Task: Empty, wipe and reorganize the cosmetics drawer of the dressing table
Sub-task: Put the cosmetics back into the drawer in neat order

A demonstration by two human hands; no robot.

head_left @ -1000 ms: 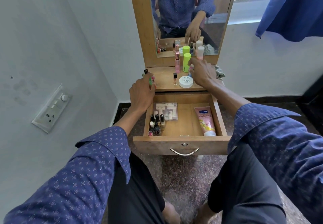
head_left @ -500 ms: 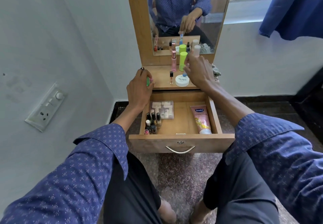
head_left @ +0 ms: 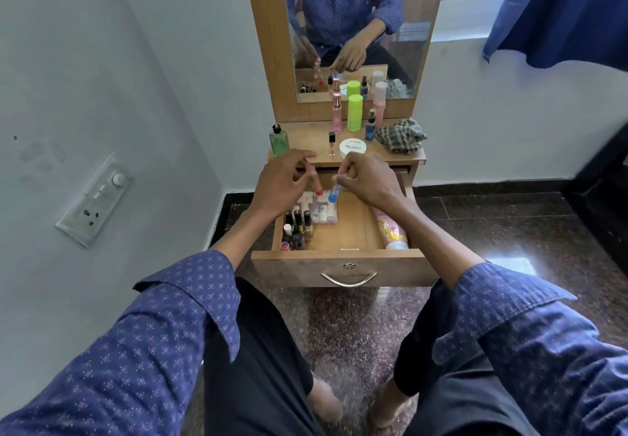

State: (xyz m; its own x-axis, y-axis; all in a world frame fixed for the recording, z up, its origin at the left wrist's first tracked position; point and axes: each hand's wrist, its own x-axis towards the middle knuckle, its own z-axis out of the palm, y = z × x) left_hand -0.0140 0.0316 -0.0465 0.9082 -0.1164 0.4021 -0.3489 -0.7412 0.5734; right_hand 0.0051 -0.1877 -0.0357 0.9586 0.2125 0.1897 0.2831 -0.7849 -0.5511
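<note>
Drawer [head_left: 343, 260] open; right hand [head_left: 368, 180] holds blue vial [head_left: 334, 194].

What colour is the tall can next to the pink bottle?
Bright lime green, seen best in the head view, beside the pink bottle.

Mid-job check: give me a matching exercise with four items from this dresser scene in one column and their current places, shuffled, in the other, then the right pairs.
Items:
1. green bottle
2. pink tube
3. checked cloth
4. small blue bottle

Places:
A. in the right hand
B. dresser top, left end
C. lying in the drawer, right side
D. dresser top, right end

Pairs: 1-B, 2-C, 3-D, 4-A
</note>
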